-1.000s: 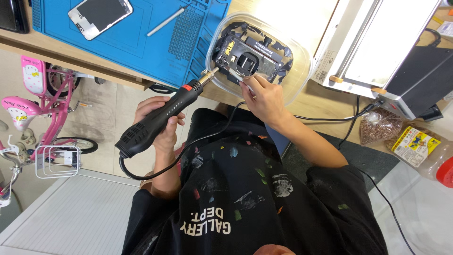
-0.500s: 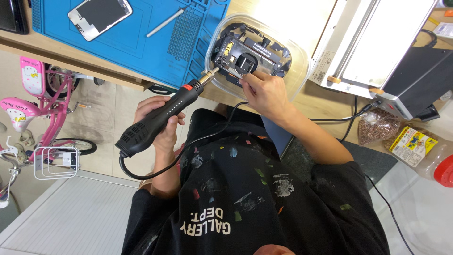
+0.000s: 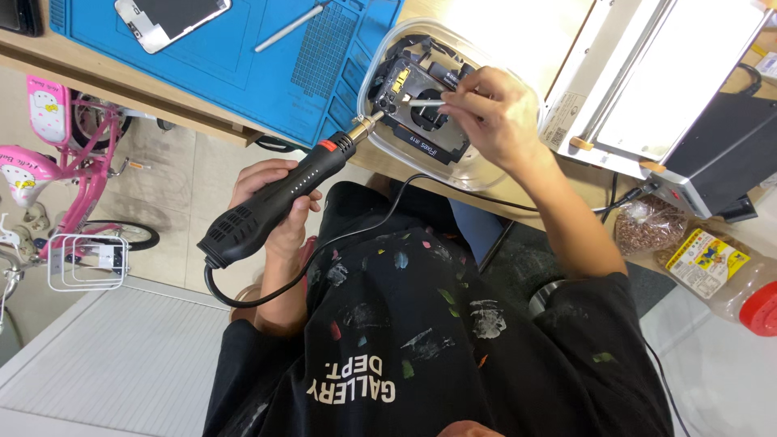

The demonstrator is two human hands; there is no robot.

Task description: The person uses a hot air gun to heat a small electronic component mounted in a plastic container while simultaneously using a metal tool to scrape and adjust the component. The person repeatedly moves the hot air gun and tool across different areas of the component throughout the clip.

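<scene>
Beside red-lidded yellow-labelled jar (image 3: 720,271), fingers wrapped around hot-air gun (image 3: 279,198), tweezers (image 3: 426,103).

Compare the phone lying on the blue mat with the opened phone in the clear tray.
The white phone lies whole, screen up, untouched on the blue mat; the opened phone shows its black insides in the clear tray. The left hand aims a black hot-air tool at it while the right hand probes it with tweezers. Both lie flat.

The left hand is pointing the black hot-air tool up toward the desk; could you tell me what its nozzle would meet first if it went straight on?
Most likely the black device in the clear tray; the left hand aims the hot-air tool at its near corner, though depth is unclear.
</scene>
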